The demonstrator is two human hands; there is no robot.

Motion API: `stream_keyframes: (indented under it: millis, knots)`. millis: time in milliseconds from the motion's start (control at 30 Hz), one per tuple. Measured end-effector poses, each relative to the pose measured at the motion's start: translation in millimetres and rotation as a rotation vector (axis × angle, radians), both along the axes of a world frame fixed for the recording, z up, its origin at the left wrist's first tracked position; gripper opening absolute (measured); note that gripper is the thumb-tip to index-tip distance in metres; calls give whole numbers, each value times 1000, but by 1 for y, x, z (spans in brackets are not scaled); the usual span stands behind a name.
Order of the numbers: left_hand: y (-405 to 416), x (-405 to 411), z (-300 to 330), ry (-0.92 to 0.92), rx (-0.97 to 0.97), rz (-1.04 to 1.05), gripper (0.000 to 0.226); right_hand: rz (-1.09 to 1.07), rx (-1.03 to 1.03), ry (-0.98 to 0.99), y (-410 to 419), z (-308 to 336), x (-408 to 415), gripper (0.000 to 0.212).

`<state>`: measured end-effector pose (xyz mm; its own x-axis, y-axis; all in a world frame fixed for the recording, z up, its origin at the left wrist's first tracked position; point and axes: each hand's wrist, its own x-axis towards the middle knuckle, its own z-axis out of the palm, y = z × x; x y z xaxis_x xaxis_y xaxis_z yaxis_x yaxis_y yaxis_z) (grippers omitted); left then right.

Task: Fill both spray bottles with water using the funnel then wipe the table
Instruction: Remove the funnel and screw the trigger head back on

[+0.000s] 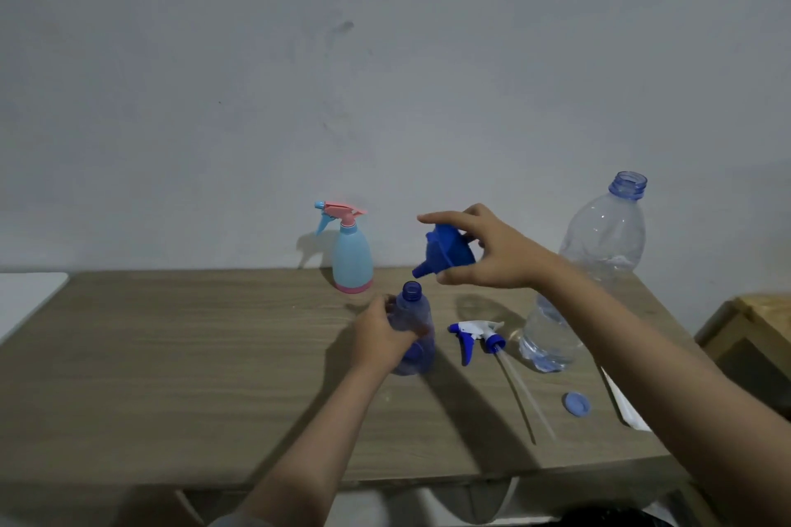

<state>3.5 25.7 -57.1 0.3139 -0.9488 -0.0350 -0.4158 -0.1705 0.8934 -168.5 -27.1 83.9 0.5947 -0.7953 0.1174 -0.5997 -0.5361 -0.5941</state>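
Observation:
My left hand [379, 336] grips a translucent blue spray bottle [414, 325] standing on the table, its neck uncapped. My right hand [488, 248] holds a blue funnel [447, 248] in the air, spout tilted down-left, just above and right of the bottle's mouth. The bottle's white and blue trigger head [475, 336] with its long tube lies on the table to the right. A light blue and pink spray bottle [351, 257] stands capped by the wall. A large clear water bottle [590, 270] stands open at the right, partly behind my right arm.
The wooden table [171, 377] runs to a grey wall. A blue cap [576, 403] lies near the right front. A white cloth or paper [629, 409] sits at the right edge. A wooden piece of furniture [757, 334] stands at the right, and a white surface [25, 295] at the left.

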Motion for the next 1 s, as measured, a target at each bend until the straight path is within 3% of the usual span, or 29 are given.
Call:
stream_keyframes:
  millis: [133, 233, 333, 467, 733, 833, 1000]
  knots:
    - [4, 14, -6, 8, -45, 73, 52, -113, 151, -316, 32, -63, -15, 59]
    - [5, 20, -12, 9, -65, 99, 54, -324, 213, -468, 57, -129, -13, 56]
    - [6, 21, -16, 35, -74, 80, 53, -479, 190, -496, 82, -178, -7, 55]
    - [11, 21, -16, 30, -96, 53, 53, -493, 148, -475, 104, -215, -1, 60]
    - [17, 20, -15, 19, -106, 56, 54, -475, 70, -244, 104, -242, 2, 78]
    - [17, 20, -17, 10, -108, 63, 54, -502, 84, -308, 105, -243, 1, 83]
    - [16, 21, -20, -13, -77, 97, 54, -623, -185, -447, 87, -222, -9, 48]
